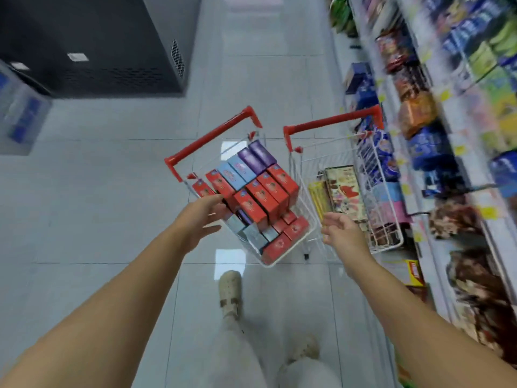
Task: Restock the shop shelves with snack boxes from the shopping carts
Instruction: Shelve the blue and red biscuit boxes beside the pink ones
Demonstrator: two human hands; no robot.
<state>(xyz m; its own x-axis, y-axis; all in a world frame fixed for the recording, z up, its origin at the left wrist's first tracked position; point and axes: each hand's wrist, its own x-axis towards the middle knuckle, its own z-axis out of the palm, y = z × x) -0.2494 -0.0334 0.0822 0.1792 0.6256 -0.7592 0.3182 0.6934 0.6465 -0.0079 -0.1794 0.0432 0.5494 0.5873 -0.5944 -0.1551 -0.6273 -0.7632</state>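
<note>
Head cam, only view I've got. Both arms are stretched out over the tiled floor (112,191). The left hand (201,217) is open with fingers spread, right at the near-left edge of the left cart (212,137). Can't tell if it's actually touching a box. That cart is packed with snack boxes: red boxes (265,191) mostly, a couple of blue boxes (235,172) and purple boxes (257,156) toward the handle end. The right hand (340,229) is open too, fingers loose and holding nothing, in front of the gap between the carts. The right cart (333,120) sits just beside the shelves (447,107) and holds a flat patterned box (345,191) and a yellow pack (317,197). The shelves are blurry but stocked. There's a dark cabinet (98,46) far left.
</note>
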